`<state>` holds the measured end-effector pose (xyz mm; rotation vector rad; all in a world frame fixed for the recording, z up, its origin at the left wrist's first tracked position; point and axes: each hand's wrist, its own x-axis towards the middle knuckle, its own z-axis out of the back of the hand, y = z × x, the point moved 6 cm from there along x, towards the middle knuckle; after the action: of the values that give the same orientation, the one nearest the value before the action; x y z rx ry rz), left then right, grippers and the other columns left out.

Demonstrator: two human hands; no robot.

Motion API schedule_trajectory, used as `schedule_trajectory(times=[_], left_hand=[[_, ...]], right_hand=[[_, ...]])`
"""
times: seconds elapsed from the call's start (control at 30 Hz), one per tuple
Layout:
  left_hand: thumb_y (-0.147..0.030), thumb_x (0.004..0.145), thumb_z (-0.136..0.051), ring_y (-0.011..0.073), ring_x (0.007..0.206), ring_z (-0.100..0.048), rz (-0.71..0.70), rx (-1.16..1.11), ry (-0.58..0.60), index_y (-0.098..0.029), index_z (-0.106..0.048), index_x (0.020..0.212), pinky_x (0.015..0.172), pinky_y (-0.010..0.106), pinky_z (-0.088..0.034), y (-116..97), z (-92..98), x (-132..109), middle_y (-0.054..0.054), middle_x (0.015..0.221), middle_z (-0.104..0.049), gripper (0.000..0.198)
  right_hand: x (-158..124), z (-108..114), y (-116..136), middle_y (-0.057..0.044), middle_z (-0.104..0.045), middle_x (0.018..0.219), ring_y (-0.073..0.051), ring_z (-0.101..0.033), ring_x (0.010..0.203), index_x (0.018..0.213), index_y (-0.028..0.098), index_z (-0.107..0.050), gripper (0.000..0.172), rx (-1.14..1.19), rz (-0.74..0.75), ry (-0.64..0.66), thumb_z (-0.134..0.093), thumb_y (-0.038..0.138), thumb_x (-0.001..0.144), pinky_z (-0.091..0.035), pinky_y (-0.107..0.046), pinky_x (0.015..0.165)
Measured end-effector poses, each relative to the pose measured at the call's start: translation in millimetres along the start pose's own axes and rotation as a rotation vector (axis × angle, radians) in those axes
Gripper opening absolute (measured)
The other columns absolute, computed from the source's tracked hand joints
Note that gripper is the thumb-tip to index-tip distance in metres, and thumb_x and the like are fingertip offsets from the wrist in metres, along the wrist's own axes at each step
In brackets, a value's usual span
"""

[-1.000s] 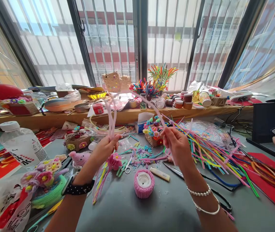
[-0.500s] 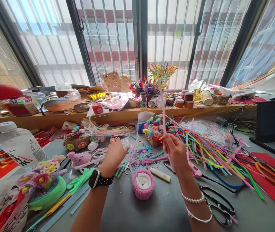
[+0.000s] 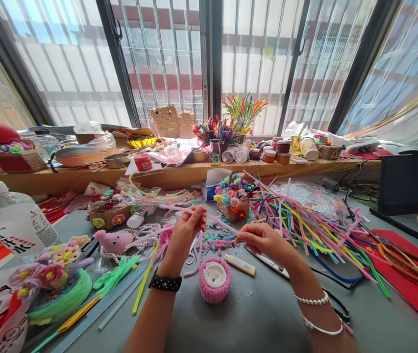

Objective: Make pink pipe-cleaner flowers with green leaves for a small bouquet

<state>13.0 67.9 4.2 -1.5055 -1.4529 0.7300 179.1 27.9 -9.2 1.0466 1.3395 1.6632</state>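
Left hand (image 3: 184,234) and right hand (image 3: 262,239) pinch a slender pale-pink fuzzy stem (image 3: 220,222) between them; likely light, bendable, best gripped near its ends.

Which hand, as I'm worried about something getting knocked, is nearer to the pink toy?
Left. The left hand is right of the pink toy and a little higher in the picture; the right hand is farther right, past the left hand.
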Motion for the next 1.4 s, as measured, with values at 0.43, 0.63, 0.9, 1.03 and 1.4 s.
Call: schedule_trajectory(times=[0.43, 0.63, 0.9, 1.03, 1.4], left_hand=[[-0.026, 0.063, -0.065, 0.0071, 0.057, -0.057, 0.177, -0.081, 0.052, -0.011, -0.065, 0.077, 0.057, 0.016, -0.048, 31.8, -16.2, -11.4, 0.002, 0.064, -0.063, 0.02], [-0.026, 0.062, -0.066, 0.008, 0.065, -0.059, 0.058, -0.119, -0.131, -0.012, -0.064, 0.067, 0.067, 0.019, -0.048, 25.2, 8.4, -5.6, 0.0, 0.067, -0.063, 0.016], [-0.034, 0.072, -0.055, 0.0172, 0.076, -0.062, 0.023, -0.108, -0.047, -0.011, -0.063, 0.085, 0.076, 0.03, -0.047, 18.9, -3.0, -10.4, 0.008, 0.078, -0.067, 0.028], [-0.031, 0.075, -0.052, 0.0199, 0.094, -0.057, -0.002, -0.15, 0.068, -0.014, -0.06, 0.096, 0.085, 0.033, -0.042, 16.1, -15.9, -14.4, 0.009, 0.095, -0.065, 0.028], [-0.038, 0.074, -0.051, 0.0188, 0.084, -0.059, 0.045, -0.061, 0.133, -0.017, -0.058, 0.088, 0.067, 0.026, -0.046, 21.9, -22.8, -20.8, 0.004, 0.079, -0.065, 0.025]], right_hand=[[11.4, 19.4, -5.7, 0.005, -0.052, 0.06, -0.005, -0.048, 0.055, 0.071, 0.02, -0.062, 0.013, 0.932, 0.326, -0.48, -0.061, 0.033, 0.068, -0.043, -0.016, 0.05], [26.8, -1.5, -18.5, 0.008, -0.038, 0.044, -0.004, -0.037, 0.041, 0.064, 0.019, -0.058, 0.016, 0.849, 0.288, -0.435, -0.061, 0.035, 0.069, -0.042, -0.02, 0.05], [27.0, -23.9, -20.2, 0.008, -0.033, 0.043, -0.004, -0.024, 0.037, 0.077, 0.017, -0.06, 0.024, 0.323, 0.161, -0.363, -0.049, 0.038, 0.077, -0.017, -0.019, 0.036], [24.7, -30.1, -15.5, 0.004, -0.041, 0.054, -0.004, -0.025, 0.039, 0.076, 0.015, -0.06, 0.029, 0.156, 0.16, -0.364, -0.046, 0.041, 0.077, -0.018, -0.02, 0.036], [18.4, -43.8, -4.1, 0.003, -0.042, 0.05, -0.01, -0.038, 0.048, 0.084, 0.017, -0.059, 0.034, -0.178, 0.19, -0.309, -0.038, 0.042, 0.081, -0.029, -0.022, 0.045]])
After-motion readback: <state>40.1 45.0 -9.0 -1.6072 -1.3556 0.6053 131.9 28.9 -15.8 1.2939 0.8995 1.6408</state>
